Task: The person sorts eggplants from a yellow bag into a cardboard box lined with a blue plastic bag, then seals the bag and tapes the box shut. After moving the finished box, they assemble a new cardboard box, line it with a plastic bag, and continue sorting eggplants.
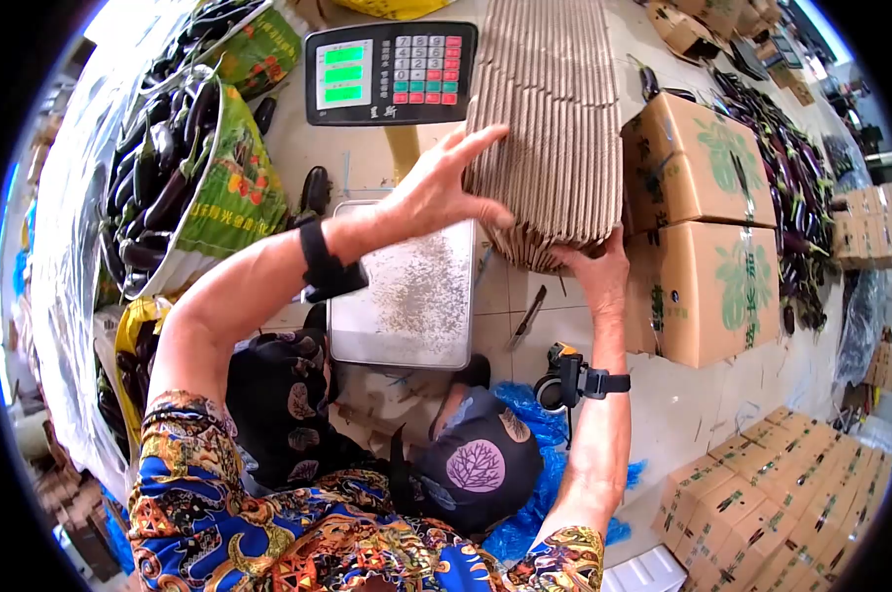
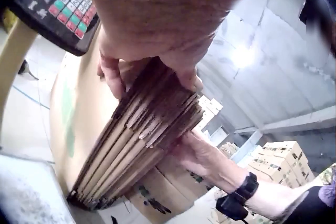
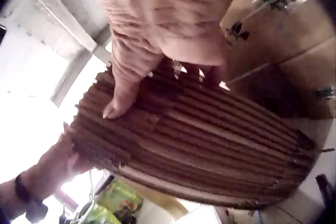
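Blue-gold patterned cloth shirt [image 1: 298, 538] sat nearest, head view; beyond, a stack of folded brown corrugated cardboard [image 1: 545, 138] sat betw. a black plastic scale display [image 1: 392, 74] & printed tan cardboard boxes [image 1: 701, 257]. L hand [image 1: 441, 189] was spread at its left side; R hand [image 1: 601, 279] gripped its near right corner. L wrist view: L hand straddled one end, pinch unclear. R wrist view: R thumb [image 3: 123, 98] pressed sheet edges, fingertips hidden. Prob. the gripping step; next move needed even pressure, both sides.
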`<state>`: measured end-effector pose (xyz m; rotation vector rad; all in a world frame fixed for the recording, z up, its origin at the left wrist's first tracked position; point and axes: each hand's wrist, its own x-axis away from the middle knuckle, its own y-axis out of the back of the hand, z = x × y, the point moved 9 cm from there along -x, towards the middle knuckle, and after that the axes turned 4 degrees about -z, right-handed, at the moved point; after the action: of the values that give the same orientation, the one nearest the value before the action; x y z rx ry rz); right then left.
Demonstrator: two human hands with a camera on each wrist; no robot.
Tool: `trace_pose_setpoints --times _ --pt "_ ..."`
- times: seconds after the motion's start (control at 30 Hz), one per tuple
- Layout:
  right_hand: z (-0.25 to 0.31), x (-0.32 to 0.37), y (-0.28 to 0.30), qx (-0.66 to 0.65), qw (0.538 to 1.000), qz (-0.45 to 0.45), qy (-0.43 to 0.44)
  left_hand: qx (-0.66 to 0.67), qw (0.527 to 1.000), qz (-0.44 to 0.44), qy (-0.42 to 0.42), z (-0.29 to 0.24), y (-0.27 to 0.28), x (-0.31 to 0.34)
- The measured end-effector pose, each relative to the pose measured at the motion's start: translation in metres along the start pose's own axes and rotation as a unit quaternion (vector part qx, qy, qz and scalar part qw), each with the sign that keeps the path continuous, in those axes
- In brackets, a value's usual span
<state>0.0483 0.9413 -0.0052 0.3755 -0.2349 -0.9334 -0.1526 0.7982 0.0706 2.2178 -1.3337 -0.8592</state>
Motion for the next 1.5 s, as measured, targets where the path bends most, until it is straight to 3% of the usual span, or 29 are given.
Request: trace_pose_setpoints --times 0.1,0.17,0.2,0.3,0.33,0.37,0.43,0.53,0.63,0.67,0.77,0.8,0.9,1.17,1.23,1.27,1.37,1.5 --pt "-0.014 -0.031 -0.015 -0.088 0.996 -0.026 0.023 -0.005 0.999 -0.007 -0.034 0.008 0.016 -0.03" --pt "-0.003 -0.04 -0.021 -0.093 0.994 -0.029 0.041 0.005 0.999 -0.026 0.023 0.011 0.019 -0.037" --pt "-0.005 -0.046 -0.022 -0.105 0.993 -0.025 0.041 -0.049 0.996 -0.073 -0.01 0.005 0.022 -0.037" --pt "-0.009 -0.051 -0.019 -0.117 0.993 -0.013 0.029 -0.068 0.993 -0.095 -0.022 0.005 0.018 -0.034" --pt "-0.011 -0.05 -0.016 -0.131 0.991 0.0 0.012 -0.055 0.997 -0.061 0.009 0.005 0.013 -0.032" --pt "-0.012 -0.049 -0.015 -0.147 0.989 0.013 -0.006 -0.052 0.995 -0.089 -0.019 0.001 0.012 -0.026" --pt "-0.008 -0.047 -0.013 -0.166 0.986 0.016 0.001 -0.029 0.997 -0.069 0.005 0.003 0.009 -0.022" --pt "0.001 -0.039 -0.011 -0.161 0.986 0.027 -0.001 0.034 0.99 -0.126 -0.048 0.005 0.015 -0.013" --pt "0.011 -0.032 -0.014 -0.271 0.961 0.047 0.001 0.094 0.99 -0.105 0.013 0.02 0.018 -0.008" --pt "-0.001 -0.036 -0.01 -0.284 0.959 0.015 -0.009 0.088 0.991 -0.098 0.035 0.029 0.018 -0.006" --pt "0.021 -0.042 -0.005 -0.25 0.968 -0.01 -0.03 0.105 0.989 -0.1 0.031 0.029 0.02 -0.004" --pt "0.038 -0.044 -0.012 -0.303 0.952 0.026 -0.021 0.1 0.99 -0.096 0.037 0.031 0.017 -0.004" --pt "0.036 -0.059 -0.002 -0.246 0.969 -0.026 -0.023 0.104 0.989 -0.1 0.032 0.03 0.015 -0.002" --pt "0.036 -0.041 0.03 -0.113 0.992 -0.036 -0.05 0.196 0.974 -0.081 0.084 0.046 0.023 0.001" --pt "0.024 -0.034 0.045 -0.136 0.989 -0.036 -0.041 0.192 0.969 -0.095 0.12 0.057 0.039 0.001" --pt "0.014 -0.03 0.052 -0.157 0.982 -0.054 -0.087 0.209 0.956 -0.067 0.194 0.07 0.042 0.006" --pt "-0.006 -0.032 0.063 -0.211 0.966 -0.046 -0.145 0.227 0.941 -0.054 0.246 0.089 0.05 0.019" --pt "0.004 -0.04 0.056 -0.241 0.959 -0.036 -0.145 0.226 0.941 -0.023 0.252 0.086 0.063 0.042"
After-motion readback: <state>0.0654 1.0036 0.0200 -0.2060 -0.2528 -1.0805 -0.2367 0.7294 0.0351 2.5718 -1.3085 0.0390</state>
